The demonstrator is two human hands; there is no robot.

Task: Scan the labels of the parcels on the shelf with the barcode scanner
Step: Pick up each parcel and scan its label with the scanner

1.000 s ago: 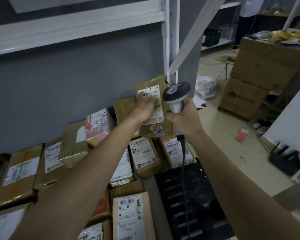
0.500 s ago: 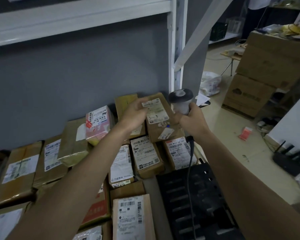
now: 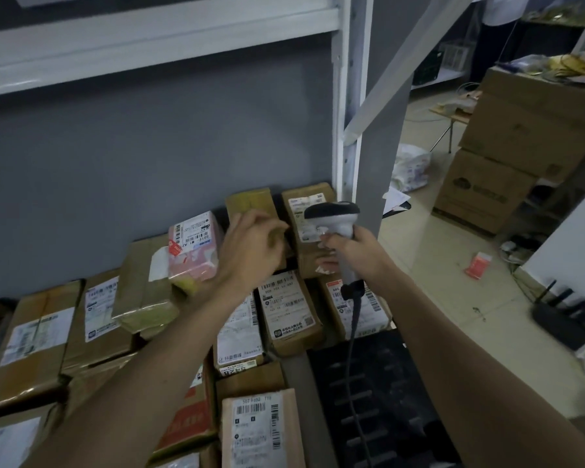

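My right hand [image 3: 355, 251] grips the handle of a white and black barcode scanner [image 3: 335, 217], whose cable hangs down to the front. The scanner's head is in front of a brown labelled parcel [image 3: 304, 204] that leans against the grey back wall by the shelf post. My left hand [image 3: 254, 244] hovers with loosely curled fingers, holding nothing, between that parcel and a pink parcel [image 3: 196, 248]. Behind the left hand stands a plain brown parcel [image 3: 250, 201]. Several brown parcels with white labels [image 3: 287, 312] lie on the shelf below.
A white upright shelf post [image 3: 345, 96] stands just behind the scanner. A black slatted tray [image 3: 379, 393] lies at the shelf's right front. Cardboard boxes [image 3: 507, 157] are stacked on the floor to the right. A black router [image 3: 561, 319] sits on the floor.
My left hand has let go of the brown labelled parcel, which now rests against the wall, and has drawn back to the left. The scanner has stayed in my right hand.
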